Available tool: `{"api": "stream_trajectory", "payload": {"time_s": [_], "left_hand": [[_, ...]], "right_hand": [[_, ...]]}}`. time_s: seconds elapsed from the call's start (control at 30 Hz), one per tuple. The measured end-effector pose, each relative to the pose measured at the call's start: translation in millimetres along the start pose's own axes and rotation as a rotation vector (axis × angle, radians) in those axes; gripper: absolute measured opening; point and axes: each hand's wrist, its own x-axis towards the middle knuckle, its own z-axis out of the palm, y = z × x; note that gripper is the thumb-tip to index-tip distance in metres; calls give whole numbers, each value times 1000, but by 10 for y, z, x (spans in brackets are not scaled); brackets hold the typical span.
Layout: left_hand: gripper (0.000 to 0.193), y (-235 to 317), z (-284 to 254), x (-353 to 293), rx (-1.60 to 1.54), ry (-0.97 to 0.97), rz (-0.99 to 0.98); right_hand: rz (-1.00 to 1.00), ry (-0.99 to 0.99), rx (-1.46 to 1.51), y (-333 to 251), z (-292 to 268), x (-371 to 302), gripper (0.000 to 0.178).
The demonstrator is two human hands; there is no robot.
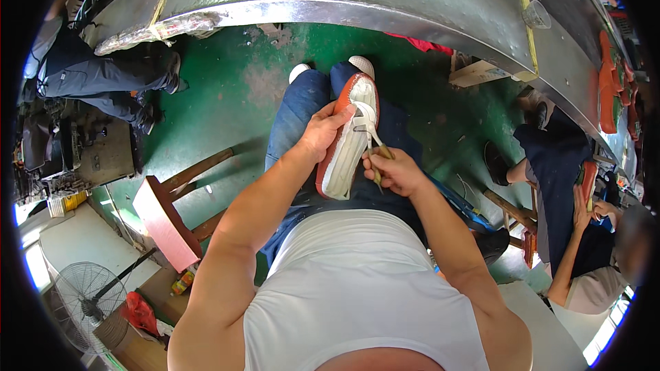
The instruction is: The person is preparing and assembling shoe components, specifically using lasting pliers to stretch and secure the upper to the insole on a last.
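A red shoe upper (324, 177) lies bottom up over my lap, tilted, its toe pointing away from me. Its pale underside (342, 165) faces upward, with a rough whitish edge around it. My left hand (324, 129) grips the shoe's left side, thumb pressed on the underside near a loose white strip (367, 121). This strip loops over the front half and hangs toward the right. Between the fingers of my right hand (399, 172) is a slim tool with a yellowish handle (377, 176); its working end is too small to make out beside the strip.
A long metal-topped bench (302, 17) curves across the far side. A wooden chair (180, 209) and a standing fan (89, 299) are at left. A person's legs (110, 82) show at far left. At right, another person's hand (582, 209) holds a red shoe (588, 178).
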Motion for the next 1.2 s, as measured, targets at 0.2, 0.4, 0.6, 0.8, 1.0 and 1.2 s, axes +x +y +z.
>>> {"api": "stream_trajectory", "payload": {"time_s": [0.2,0.4,0.6,0.8,1.0,1.2], "left_hand": [[50,26,25,62,127,86,-39],[53,36,122,43,252,159,-34],[60,140,128,41,394,146,-66],[59,156,-140,171,348,-4,-169],[56,277,-68,127,347,-63,-253],[52,213,-70,141,405,-23,-232]], "right_hand": [[158,-128,-149,-542,-308,-397,35],[-397,150,-1020,-1006,217,-262,42],[-228,132,-1374,-1204,291,44,40],[-46,143,-1152,-1099,172,-212,19],[-286,-32,-1642,-729,241,-556,34],[-321,102,-2200,-753,796,-500,44]]}}
